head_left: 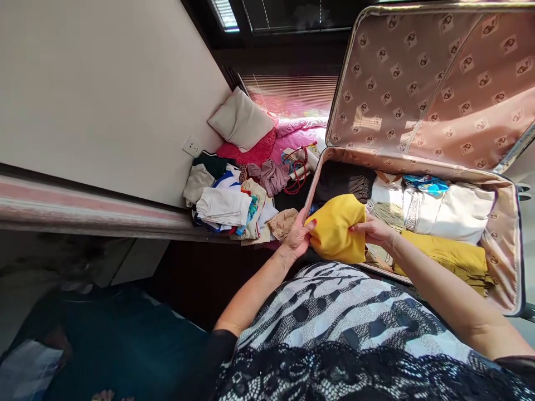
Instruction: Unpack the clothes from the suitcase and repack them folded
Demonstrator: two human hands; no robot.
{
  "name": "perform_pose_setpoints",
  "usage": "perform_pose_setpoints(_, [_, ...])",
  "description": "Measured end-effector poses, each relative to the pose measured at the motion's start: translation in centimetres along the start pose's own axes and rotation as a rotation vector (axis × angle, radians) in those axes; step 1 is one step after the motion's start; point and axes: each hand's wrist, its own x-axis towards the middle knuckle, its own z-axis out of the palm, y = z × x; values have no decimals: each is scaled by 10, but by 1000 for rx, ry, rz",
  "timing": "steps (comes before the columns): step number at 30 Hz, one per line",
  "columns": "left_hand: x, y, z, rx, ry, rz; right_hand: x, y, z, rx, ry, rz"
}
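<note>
I hold a folded yellow garment (337,228) between both hands at the near left corner of an open suitcase (504,245). My left hand (297,234) grips its left side with the thumb on top. On its right side my right hand (373,230) is closed, fingers wrapped round the fold. Inside the suitcase lie a dark garment (345,181), white clothes (451,209), a blue patterned piece (426,184) and a mustard-yellow garment (453,256).
The suitcase lid (434,83) stands upright with patterned pink lining. A pile of loose clothes (234,200) lies on the bed to the left, with a white pillow (240,120) and pink bedding (288,139) behind. A white wall (96,83) runs along the left.
</note>
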Motion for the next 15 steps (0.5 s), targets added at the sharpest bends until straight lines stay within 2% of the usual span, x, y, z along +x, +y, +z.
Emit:
perform_pose_setpoints(3, [-21,9,7,162,-47,201,-13,3,10,39,14,21])
perform_pose_setpoints(5, [-39,12,5,376,-76,311,-22,7,16,16,-11,36])
perform_pose_setpoints(9, [-65,15,-10,790,-13,364,-34,16,32,-112,-62,46])
perform_pose_setpoints(12, [-73,28,-27,904,54,432,-32,17,50,-191,-95,21])
perform_pose_setpoints(15, [-72,43,-49,827,60,577,-25,10,72,-159,-122,22])
